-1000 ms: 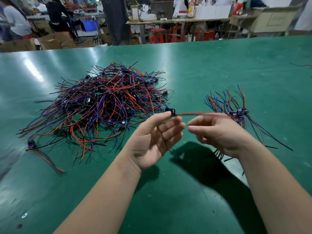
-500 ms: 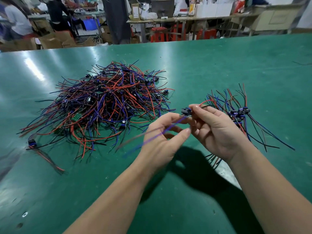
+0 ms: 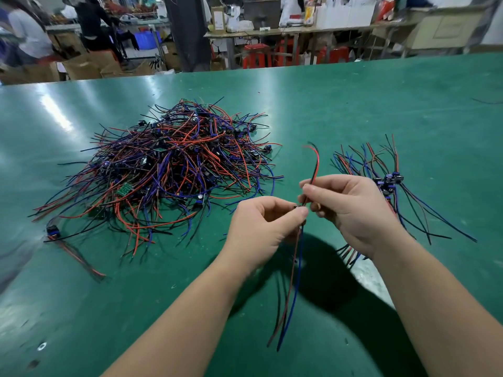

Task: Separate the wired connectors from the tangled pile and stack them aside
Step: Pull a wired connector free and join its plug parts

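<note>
Pinching one wired connector (image 3: 300,240) together, left hand (image 3: 261,227) and right hand (image 3: 351,210) hover (tangled pile (image 3: 174,170) lies just left).

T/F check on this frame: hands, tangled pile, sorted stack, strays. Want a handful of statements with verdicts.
1. The tangled pile holds red, blue and black wires. True.
2. The left hand and right hand pinch one wired connector between them. True.
3. The sorted stack lies left of the tangled pile. False: it lies right of it, beyond the right hand.
4. Every loose connector is inside the tangled pile. False: a stray connector lies on the table off the pile's left edge.
5. The held wires all hang downward. False: some hang below the left hand, while red and black ones rise above the right hand.
</note>
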